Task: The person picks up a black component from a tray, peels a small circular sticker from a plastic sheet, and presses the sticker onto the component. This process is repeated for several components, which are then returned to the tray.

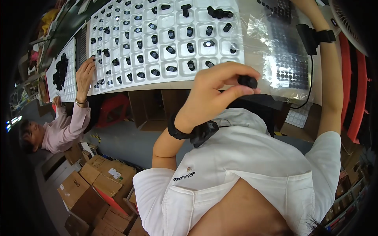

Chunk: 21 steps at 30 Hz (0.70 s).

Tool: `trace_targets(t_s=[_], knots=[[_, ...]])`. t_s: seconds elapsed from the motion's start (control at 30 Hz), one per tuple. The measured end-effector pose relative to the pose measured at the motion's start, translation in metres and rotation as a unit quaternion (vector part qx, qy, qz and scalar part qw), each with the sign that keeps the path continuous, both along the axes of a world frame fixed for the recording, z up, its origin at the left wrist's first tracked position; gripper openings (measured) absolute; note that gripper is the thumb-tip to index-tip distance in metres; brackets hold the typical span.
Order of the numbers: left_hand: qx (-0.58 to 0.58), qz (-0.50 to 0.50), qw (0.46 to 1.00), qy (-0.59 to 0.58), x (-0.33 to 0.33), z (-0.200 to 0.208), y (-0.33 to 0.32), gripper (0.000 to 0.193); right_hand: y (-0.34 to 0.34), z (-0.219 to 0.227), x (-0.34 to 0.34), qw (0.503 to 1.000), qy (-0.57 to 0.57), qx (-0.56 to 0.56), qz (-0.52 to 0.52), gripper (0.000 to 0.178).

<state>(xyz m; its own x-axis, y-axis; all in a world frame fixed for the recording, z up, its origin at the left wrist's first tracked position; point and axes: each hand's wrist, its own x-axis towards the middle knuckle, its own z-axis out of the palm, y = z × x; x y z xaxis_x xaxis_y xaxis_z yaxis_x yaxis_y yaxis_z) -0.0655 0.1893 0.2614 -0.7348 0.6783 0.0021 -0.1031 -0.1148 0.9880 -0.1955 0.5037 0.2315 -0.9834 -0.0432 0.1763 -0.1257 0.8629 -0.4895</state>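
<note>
White compartment tray (197, 72) lies on the counter (252, 15); most pockets each hold one small black part, several top-row pockets empty. A second white tray (71, 84) at far left carries a heap of black parts (60, 70). Clear plastic bag (256, 29) rests just beside the main tray, partly over a sheet of black round pads (291, 69). A co-worker in a pink sleeve (67, 128) has a hand (84, 76) at the tray's left edge. Cardboard boxes (94, 185) sit stacked on the floor. Open carton (147, 110) stands under the counter.
</note>
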Motion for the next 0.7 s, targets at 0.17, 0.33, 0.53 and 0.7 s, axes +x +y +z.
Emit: trace_targets(t_s=[0.17,0.33,0.53,0.7], knots=[[0.090,0.047,0.991,-0.083,-0.010,0.006,0.001,0.026,-0.104,0.087,0.072,0.983,0.058,-0.054,0.165,0.025],[0.169,0.059,0.967,-0.180,-0.014,0.001,-0.002,0.023,-0.125,0.073,0.094,0.907,-0.025,-0.173,0.383,0.040],[0.160,0.059,0.968,-0.183,-0.019,0.003,0.002,0.024,-0.134,0.063,0.101,0.899,-0.032,-0.247,0.359,0.036],[0.129,0.083,0.975,-0.161,-0.021,0.002,-0.003,0.026,-0.133,0.049,0.099,0.899,0.034,-0.243,0.363,0.034]])
